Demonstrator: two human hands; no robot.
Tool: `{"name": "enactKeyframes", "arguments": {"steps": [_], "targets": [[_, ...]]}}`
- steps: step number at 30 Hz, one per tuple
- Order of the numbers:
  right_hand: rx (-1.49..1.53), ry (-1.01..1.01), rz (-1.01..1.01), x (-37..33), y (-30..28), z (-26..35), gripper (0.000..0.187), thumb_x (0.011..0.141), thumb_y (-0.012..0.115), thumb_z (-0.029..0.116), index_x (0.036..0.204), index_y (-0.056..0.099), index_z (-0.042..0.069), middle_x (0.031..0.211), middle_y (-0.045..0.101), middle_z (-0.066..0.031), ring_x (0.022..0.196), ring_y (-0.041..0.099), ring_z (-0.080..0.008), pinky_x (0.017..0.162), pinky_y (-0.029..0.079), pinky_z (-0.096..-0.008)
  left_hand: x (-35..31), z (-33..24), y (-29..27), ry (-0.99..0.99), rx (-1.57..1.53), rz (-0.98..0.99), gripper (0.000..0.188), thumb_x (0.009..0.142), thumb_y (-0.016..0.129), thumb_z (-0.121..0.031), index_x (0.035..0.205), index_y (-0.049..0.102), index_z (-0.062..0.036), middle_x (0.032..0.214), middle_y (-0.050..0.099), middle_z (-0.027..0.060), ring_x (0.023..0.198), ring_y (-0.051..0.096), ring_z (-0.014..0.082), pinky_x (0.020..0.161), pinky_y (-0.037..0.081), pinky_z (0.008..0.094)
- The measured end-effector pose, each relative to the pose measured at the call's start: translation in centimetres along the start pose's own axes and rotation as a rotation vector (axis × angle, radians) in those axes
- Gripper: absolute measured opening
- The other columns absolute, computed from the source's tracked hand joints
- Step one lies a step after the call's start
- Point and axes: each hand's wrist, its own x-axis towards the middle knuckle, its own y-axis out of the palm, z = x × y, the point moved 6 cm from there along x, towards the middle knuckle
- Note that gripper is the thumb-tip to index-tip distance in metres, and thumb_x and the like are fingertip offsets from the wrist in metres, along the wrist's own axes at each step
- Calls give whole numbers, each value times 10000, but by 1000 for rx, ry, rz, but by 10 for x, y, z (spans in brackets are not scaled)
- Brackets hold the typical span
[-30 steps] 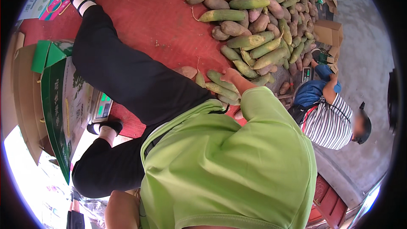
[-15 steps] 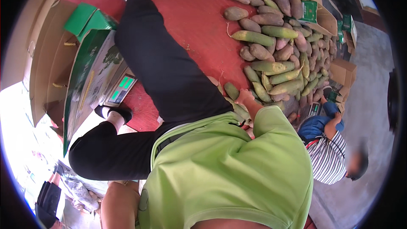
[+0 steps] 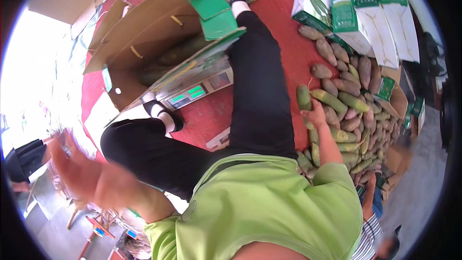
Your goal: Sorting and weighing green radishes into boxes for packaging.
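Note:
My right hand (image 3: 315, 114) is closed round the lower end of a short green radish (image 3: 303, 97), at the left edge of a heap of green radishes (image 3: 355, 101) and brownish-pink roots like sweet potatoes (image 3: 346, 86). My left hand (image 3: 72, 168) is raised at the far left, smeared by motion, so its fingers cannot be read. Between my feet and to the left, an open cardboard box (image 3: 154, 33) with a green flap stands by a scale (image 3: 197, 91) with lit green displays. Dark, long shapes lie inside the box, partly hidden.
Green-and-white cartons (image 3: 356, 19) stand at the far right behind the heap. A person in a striped shirt (image 3: 368, 236) works at the lower right, near another open carton (image 3: 397, 163). Red matting (image 3: 197, 125) covers the floor. Small stools (image 3: 101, 226) are at the lower left.
The view has shifted left, so the box, scale and heap now sit further right in it. My left hand has come up into view. The radish in my right hand is raised from the heap's edge.

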Motion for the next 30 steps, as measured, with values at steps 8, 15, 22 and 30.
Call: {"name": "enactKeyframes", "arguments": {"steps": [8,15,22,30], "targets": [[10,-543,-270,20,-146,260,636,652,777,109,1233,538,8,1119,562,-150,1054,553,-303,932,428,-372,-59,49,77,220,323,733,259,782,616,-11,1032,651,-69,977,661,71,954,625,233,1014,380,435],[237,-988,-82,-43,-178,468,632,661,764,110,1241,533,9,1074,564,-95,1034,546,-202,920,421,-318,-64,50,74,312,295,626,164,753,618,-65,901,680,-98,894,652,8,831,634,154,927,452,392],[-89,-1332,142,-68,-73,582,483,649,759,233,1062,625,21,1030,628,-142,1007,600,-316,861,481,-386,-64,50,73,331,285,600,171,749,616,-83,909,673,-99,894,651,7,822,630,158,889,461,379],[-473,-1141,389,-56,41,607,573,631,778,291,1121,616,42,1068,611,-140,1021,594,-316,857,492,-405,-64,52,74,330,262,580,170,748,604,-86,905,667,-98,885,650,5,793,624,168,839,469,362]]}}
